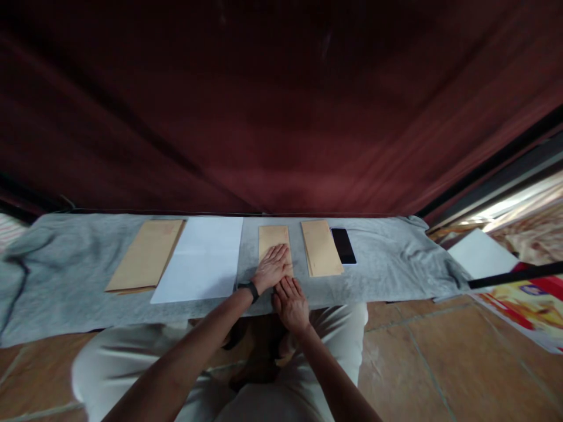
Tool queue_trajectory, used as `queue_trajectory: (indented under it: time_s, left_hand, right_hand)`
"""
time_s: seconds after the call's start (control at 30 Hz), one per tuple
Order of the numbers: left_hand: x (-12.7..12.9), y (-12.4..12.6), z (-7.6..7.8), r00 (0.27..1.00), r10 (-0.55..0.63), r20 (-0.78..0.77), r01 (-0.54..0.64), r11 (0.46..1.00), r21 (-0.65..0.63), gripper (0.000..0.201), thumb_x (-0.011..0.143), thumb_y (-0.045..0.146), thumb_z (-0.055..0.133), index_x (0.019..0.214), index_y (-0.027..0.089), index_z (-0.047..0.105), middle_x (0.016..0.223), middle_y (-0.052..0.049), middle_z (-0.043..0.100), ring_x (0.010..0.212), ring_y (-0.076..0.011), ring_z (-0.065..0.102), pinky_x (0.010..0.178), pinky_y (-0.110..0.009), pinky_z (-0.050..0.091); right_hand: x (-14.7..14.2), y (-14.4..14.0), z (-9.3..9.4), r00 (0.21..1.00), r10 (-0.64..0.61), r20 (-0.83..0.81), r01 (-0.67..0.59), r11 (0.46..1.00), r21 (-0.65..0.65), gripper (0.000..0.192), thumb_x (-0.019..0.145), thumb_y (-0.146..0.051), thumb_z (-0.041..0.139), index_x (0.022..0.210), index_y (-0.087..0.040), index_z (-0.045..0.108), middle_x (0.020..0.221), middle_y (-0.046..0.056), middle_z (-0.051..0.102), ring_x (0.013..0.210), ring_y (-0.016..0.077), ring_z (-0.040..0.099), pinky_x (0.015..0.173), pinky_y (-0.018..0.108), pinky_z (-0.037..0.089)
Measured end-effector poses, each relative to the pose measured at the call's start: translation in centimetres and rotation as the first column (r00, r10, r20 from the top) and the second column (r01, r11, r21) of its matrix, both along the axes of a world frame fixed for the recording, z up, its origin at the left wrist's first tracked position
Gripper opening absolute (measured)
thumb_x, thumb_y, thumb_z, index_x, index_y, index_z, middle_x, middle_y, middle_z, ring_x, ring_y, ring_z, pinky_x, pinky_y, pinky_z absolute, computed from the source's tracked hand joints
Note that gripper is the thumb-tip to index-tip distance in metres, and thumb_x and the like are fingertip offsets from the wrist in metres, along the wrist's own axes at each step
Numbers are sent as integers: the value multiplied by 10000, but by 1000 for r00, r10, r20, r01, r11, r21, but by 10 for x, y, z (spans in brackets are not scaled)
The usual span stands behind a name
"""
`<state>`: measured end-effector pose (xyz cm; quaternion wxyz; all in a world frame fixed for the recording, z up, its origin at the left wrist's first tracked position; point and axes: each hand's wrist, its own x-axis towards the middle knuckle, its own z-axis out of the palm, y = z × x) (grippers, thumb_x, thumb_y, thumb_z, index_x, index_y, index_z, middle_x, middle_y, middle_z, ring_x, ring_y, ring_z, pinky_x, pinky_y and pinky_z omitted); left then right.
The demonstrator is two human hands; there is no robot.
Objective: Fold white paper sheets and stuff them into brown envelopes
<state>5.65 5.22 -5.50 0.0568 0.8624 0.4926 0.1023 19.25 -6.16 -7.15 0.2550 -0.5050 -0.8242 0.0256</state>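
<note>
Left hand (273,265) flat, fingers spread and released, pressing palm-down on the near half of a narrow brown envelope (273,235). Right hand (290,305) just below it, also flat and unclenched, fingertips touching the envelope's near edge by the front of the counter (387,264). Nothing gripped by either hand; only pressed and touched.

Envelope lying flat on the grey cloth (65,275), near the middle of the counter, between a white sheet (200,258) on the left and a second brown envelope (321,247) on the right. Long axis running away from the body toward the dark red curtain (281,117), short edges near and far. Near end largely hidden under the left hand, so no telling which end carries the flap.

Possible trouble from here: cloth soft and loose, rumpled at both ends, so a sideways push likely to drag fabric and envelope together and skew the envelope toward the white sheet or its neighbour. Near edge close to the counter's front, so a backward pull likely to slide it off toward the lap. Uneven pressure from the two palms apt to crease the paper off-square.

Also on the cloth: a larger brown envelope (145,255) at the left and a dark phone (343,245) beside the second brown envelope.
</note>
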Motion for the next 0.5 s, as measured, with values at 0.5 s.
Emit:
queue_trajectory:
  time_s: [0.5]
  left_hand:
    - [2,59,3,998,46,37,-44,998,-46,617,1017,423,377,1570,151,350,1644,-141,357,1547,-254,271,1276,-471,168]
  right_hand:
    - [-2,0,-1,1000,9,14,-9,1000,-23,517,1021,-275,487,1536,-240,459,1559,75,501,1441,251,466,1220,460,337]
